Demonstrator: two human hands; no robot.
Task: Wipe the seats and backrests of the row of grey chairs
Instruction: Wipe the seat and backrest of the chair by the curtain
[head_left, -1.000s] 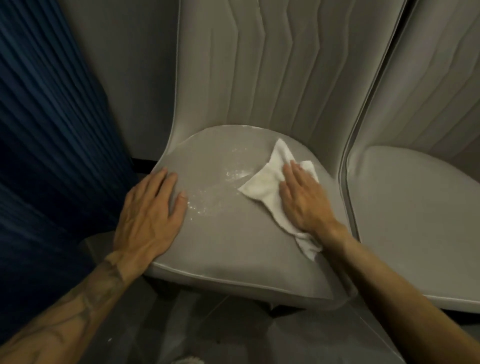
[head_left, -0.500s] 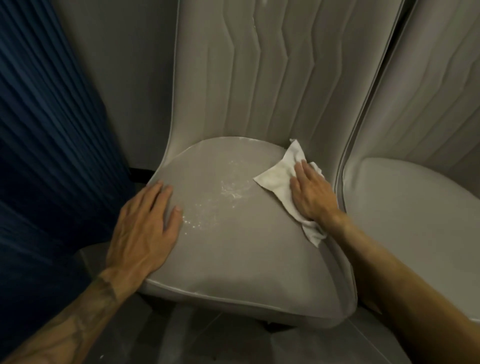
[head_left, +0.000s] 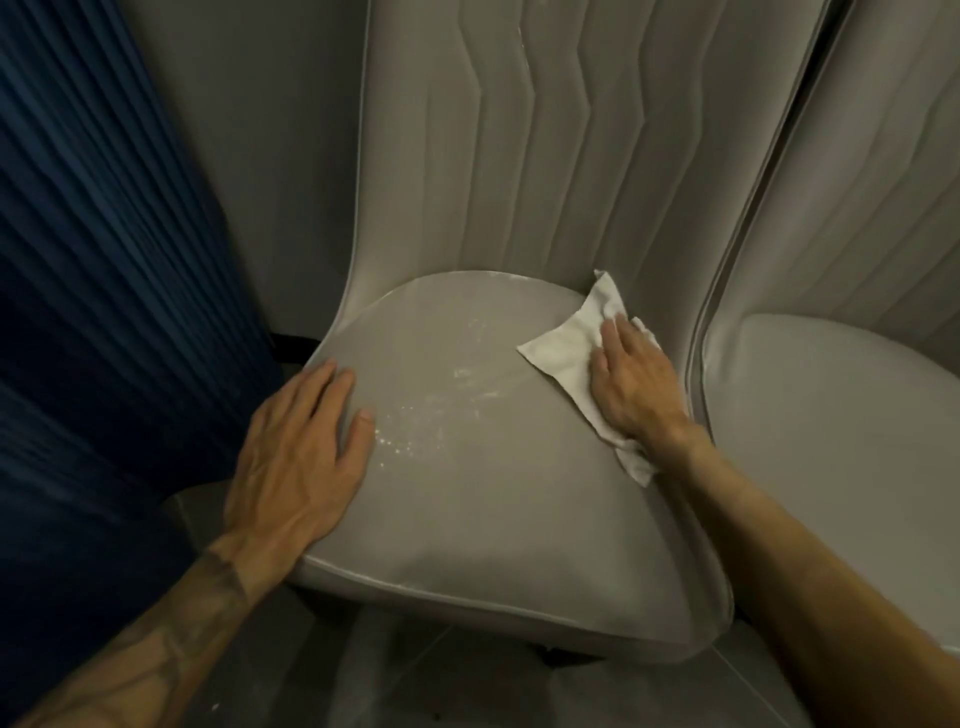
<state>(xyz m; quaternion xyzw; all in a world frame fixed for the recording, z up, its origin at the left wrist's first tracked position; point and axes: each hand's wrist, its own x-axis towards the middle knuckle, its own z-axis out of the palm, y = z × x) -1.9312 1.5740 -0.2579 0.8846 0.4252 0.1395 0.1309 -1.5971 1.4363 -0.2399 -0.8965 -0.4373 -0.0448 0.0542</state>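
Listing by size: grey chair (head_left: 519, 545), centre of view; seat (head_left: 493, 493) rounded, backrest (head_left: 545, 156) upright with zigzag stitched channels. Blue pleated curtain (head_left: 93, 260), left of the chair. Second grey chair (head_left: 831, 415), right, just beside the first. Left hand (head_left: 296, 457), flat, fingers straight, palm down on the seat's left edge, holding nothing. Right hand (head_left: 634, 384), fingers extended, pressing the white cloth (head_left: 561, 353) onto the seat's rear right corner by the backrest. Cloth crumpled, partly under the hand. Pale wet speckles (head_left: 441, 405), mid-seat, between the hands.

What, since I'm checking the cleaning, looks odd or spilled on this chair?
White specks and smears lie on the seat, between the left hand and the cloth under the right hand; they stand out against the grey.
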